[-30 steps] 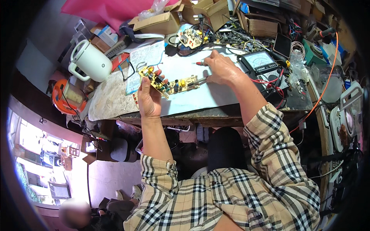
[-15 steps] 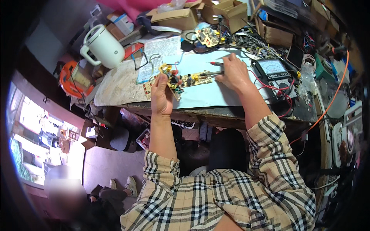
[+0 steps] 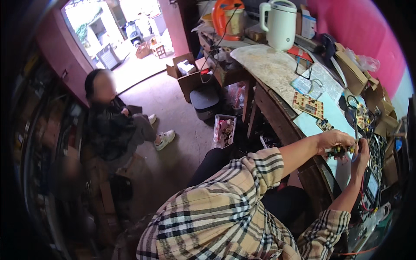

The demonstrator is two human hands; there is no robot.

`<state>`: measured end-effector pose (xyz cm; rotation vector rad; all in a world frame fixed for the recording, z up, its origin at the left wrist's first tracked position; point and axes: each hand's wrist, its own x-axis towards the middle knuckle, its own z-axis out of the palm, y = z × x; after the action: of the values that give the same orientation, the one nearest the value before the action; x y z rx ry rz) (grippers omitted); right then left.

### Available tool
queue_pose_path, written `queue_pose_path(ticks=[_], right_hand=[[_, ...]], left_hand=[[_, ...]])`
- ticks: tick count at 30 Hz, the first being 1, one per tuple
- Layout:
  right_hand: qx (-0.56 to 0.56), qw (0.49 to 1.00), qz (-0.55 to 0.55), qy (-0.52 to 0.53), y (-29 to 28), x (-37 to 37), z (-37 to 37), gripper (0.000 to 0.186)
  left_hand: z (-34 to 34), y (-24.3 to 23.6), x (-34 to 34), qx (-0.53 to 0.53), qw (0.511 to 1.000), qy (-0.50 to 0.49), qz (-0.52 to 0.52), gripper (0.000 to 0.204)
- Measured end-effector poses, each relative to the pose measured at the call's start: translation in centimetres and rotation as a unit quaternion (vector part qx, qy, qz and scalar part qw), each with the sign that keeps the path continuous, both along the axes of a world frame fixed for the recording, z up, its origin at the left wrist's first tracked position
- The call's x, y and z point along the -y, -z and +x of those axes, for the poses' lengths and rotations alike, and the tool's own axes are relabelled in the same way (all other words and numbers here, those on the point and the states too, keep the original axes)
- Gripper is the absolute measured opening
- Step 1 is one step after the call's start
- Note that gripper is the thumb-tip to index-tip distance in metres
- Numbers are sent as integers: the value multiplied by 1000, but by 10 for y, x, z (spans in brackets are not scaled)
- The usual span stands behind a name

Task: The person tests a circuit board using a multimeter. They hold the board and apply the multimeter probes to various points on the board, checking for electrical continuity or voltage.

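Note:
Over the right part of the bench, my left hand (image 3: 334, 140) is closed around a circuit board (image 3: 339, 151) crowded with small components. Close against it, my right hand (image 3: 360, 158) has its fingers closed on a slim test probe (image 3: 356, 132) that points away from me. Where the probe's tip touches, if anywhere, I cannot make out. A larger tan circuit board (image 3: 308, 104) and a smaller board part (image 3: 324, 125) lie on the bench left of my hands. The analog multimeter (image 3: 372, 187), with a red lead, sits beside my right forearm.
A white jug (image 3: 281, 26) and an orange-handled jug (image 3: 228, 21) stand at the bench's far end. Cartons and cables crowd its back. On the floor are an open cardboard box (image 3: 187, 73), a dark stool-like bin (image 3: 205, 103) and a plastic tub (image 3: 224, 132). A person (image 3: 117, 115) sits at left.
The view has swung left toward the doorway and seated person, so the bench now lies at the right. My two hands have come together at the board.

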<state>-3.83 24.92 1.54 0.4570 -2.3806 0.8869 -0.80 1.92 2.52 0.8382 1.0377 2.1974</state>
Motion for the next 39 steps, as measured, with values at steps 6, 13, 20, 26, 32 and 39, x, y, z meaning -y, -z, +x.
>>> queue_pose_path(ticks=[6, 13, 20, 26, 32, 39], right_hand=[[-71, 993, 41, -82, -1, 5, 8, 33], [45, 997, 64, -4, -16, 12, 21, 20], [-181, 979, 60, 72, -33, 44, 40, 21], [-121, 986, -52, 102, -28, 45, 41, 12], [95, 965, -224, -94, -11, 24, 25, 20], [322, 831, -381, -245, -26, 17, 44, 42]], left_hand=[[-6, -3, -13, 59, 995, -16, 84, 47], [-13, -3, -22, 62, 993, -16, 95, 36], [-19, 0, -33, 87, 986, -43, 135, 38], [-22, -16, -32, 55, 986, -58, 144, 37], [-19, -23, -26, 19, 989, -40, 144, 37], [-29, -20, -27, 54, 983, -29, 175, 43]])
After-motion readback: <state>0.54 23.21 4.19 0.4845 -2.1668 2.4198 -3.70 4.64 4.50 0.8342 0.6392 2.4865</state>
